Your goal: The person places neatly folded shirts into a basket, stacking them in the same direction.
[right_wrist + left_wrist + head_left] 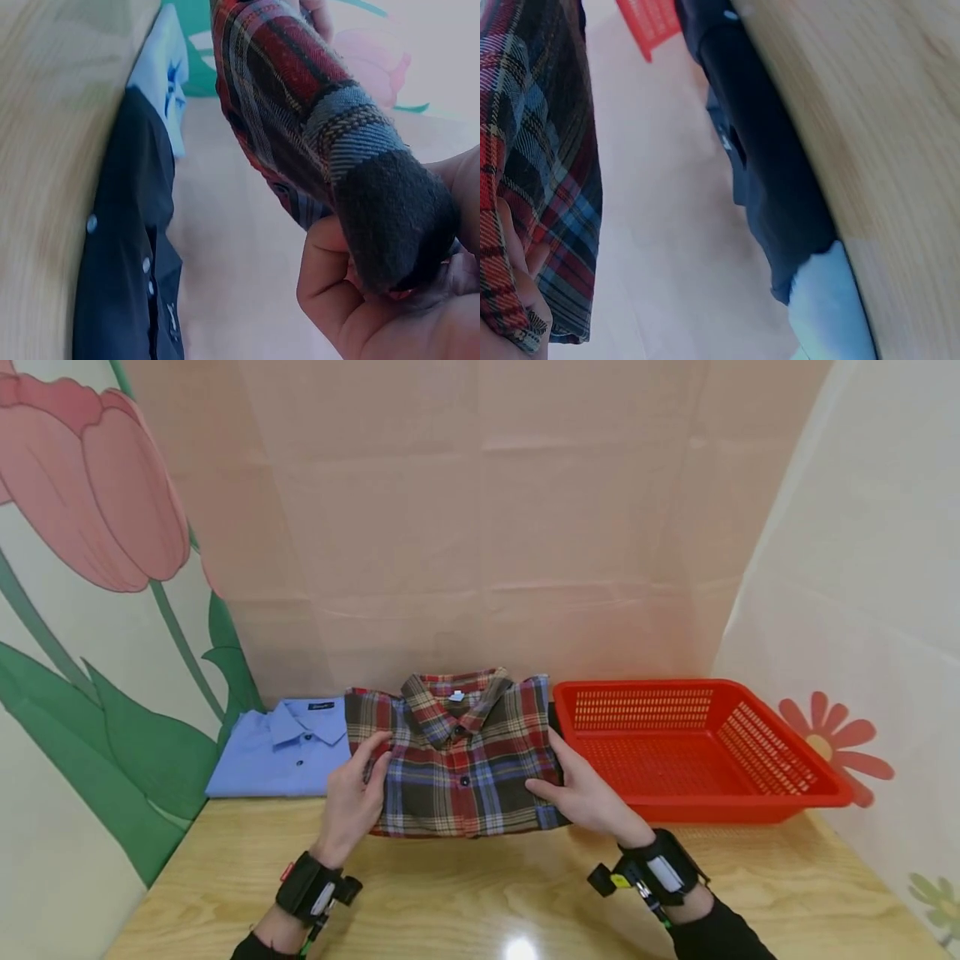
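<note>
While lifted off table [480,893], plaid shirt [457,760] gripped by left hand [356,797], right hand [588,793]

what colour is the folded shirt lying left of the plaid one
Light blue, a folded collared button shirt lying on the wooden table; the head view shows it best.

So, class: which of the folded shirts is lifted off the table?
The plaid shirt, gripped by left hand and right hand; the blue shirt lies flat.

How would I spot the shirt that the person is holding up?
Start at the red basket on the wooden table and look just beside it. The plaid shirt hangs folded between the left hand and right hand. Its red checks differ from the plain blue shirt.
</note>
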